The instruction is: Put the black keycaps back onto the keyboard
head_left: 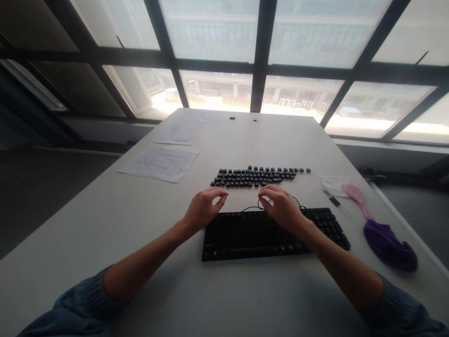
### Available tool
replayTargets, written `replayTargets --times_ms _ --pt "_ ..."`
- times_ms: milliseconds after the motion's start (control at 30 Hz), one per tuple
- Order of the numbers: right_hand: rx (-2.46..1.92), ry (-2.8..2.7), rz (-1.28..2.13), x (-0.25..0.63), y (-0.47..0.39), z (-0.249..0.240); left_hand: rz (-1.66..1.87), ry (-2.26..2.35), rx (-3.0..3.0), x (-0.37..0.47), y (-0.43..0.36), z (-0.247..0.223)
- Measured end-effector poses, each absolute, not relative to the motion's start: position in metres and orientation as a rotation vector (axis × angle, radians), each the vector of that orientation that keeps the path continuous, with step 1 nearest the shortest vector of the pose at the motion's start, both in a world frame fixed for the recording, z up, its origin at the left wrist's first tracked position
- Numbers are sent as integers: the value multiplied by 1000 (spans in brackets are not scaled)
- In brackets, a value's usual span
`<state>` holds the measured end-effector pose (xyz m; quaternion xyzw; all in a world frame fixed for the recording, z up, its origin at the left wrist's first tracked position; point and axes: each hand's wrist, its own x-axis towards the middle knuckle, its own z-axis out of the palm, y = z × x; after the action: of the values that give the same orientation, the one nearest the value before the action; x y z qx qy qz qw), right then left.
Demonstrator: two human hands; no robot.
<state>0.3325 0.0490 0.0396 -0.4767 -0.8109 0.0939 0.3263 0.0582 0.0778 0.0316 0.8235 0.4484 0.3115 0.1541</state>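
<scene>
A black keyboard point(256, 236) lies across the front of the white table, its main key area without keycaps; the number block point(324, 224) at its right still has keys. Just beyond it, several loose black keycaps point(247, 178) stand in rows. My left hand point(203, 206) hovers over the keyboard's back left corner, fingers curled, thumb and forefinger slightly apart, with nothing visible between them. Over the back middle, my right hand point(282, 206) holds a similar loose curl near the keyboard's cable point(249, 208). No object shows in its fingers.
Printed paper sheets point(159, 163) lie at the left of the table point(259, 145). To the right are a small tool with a wire loop point(335, 201), a clear plastic bag point(331, 182), and a pink brush point(358, 196) beside purple cloth point(389, 245). Windows stand beyond.
</scene>
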Motion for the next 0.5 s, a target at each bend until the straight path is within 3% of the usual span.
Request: replayTargets --times_ms 300,500 --pt "-1411 -2037 120 372 125 64 994 1335 2354 77 149 54" --pt "-1560 -2186 56 368 181 50 824 1432 2433 117 205 47"
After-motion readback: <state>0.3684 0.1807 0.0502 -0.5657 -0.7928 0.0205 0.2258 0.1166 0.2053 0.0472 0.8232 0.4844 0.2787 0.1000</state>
